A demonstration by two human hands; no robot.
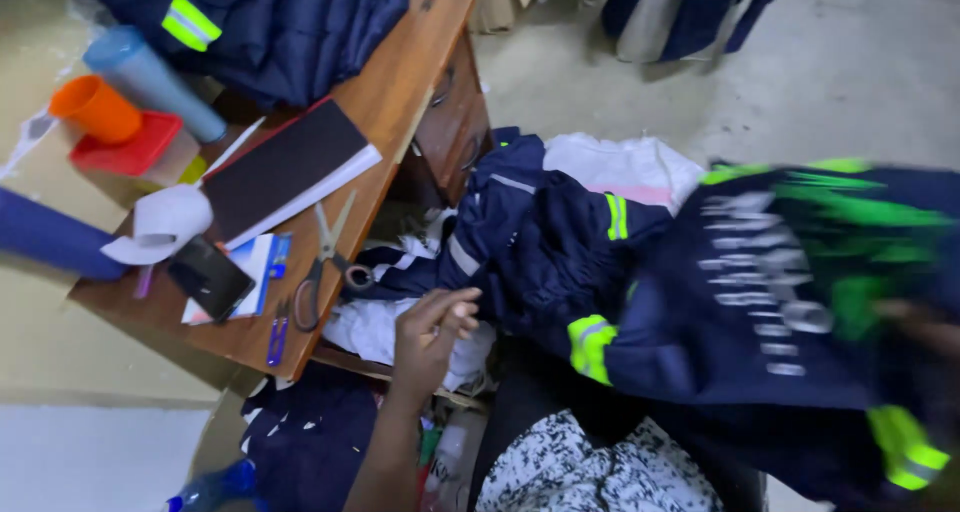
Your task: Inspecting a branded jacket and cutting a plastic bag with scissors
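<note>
Navy work jacket with fluorescent yellow-green reflective bands (760, 292): largest item, blurred, spread across the right of the view; its long axis runs from upper right down toward lower left, a banded cuff (590, 347) at the near end.

Heap of matching navy garments (540, 232): on the floor beside the desk, over white cloth (625, 167), just right of the left hand.

Brown wooden desk surface (400, 92): carries more folded navy clothing (290, 22), a black-covered book (285, 167), a dark phone (208, 277), grey-handled scissors (325, 262), an orange plastic cup (95, 107), and a red shallow tray (130, 144).

Left hand (432, 337): forearm rising from below, wrist bent, fingers (462, 310) curled loosely and touching the edge of the navy heap; whether they pinch fabric cannot be told. The cuff lies to its right, near but apart.

Right hand (925, 332): a blur at the far right, seemingly behind or under the jacket; its fingers cannot be made out. This hand is nearer the jacket's body, the left nearer the cuff.
</note>
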